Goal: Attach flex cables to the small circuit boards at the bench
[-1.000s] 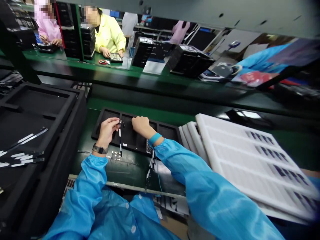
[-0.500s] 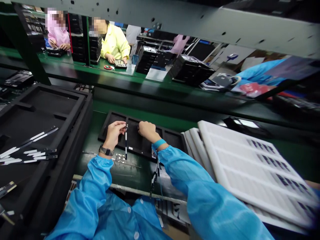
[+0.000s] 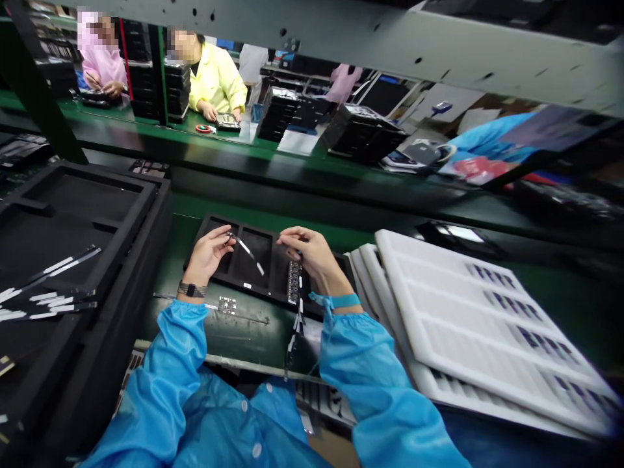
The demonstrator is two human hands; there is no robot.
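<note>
Pinched between the thumb and fingers of my left hand (image 3: pixel 209 255) is a thin flex cable (image 3: pixel 252 257), black with white patches, slanting down to the right. The cable hangs over a black compartment tray (image 3: pixel 234 281). My right hand (image 3: pixel 316 259) is above the tray's middle, fingertips drawn together; whether something small is between them I cannot make out. Below that hand, a row of small metallic parts (image 3: pixel 293 281) sits in the tray. Several dark strips with white patches (image 3: pixel 294 335) trail from there toward the bench's front edge. A small circuit board (image 3: pixel 227 305) lies before the tray.
Large black foam trays (image 3: pixel 104 260) at left carry loose flex cables (image 3: pixel 63 299). Stacked white ribbed trays (image 3: pixel 453 305) with dark pieces stand at right. A long raised ledge (image 3: pixel 253 170) crosses behind, under a metal beam (image 3: pixel 331 49). People work beyond it.
My right hand has lifted and turned, uncovering the metallic parts. My left hand has shifted slightly up and left; its cable swung from hanging straight to slanting right. The view has moved slightly.
</note>
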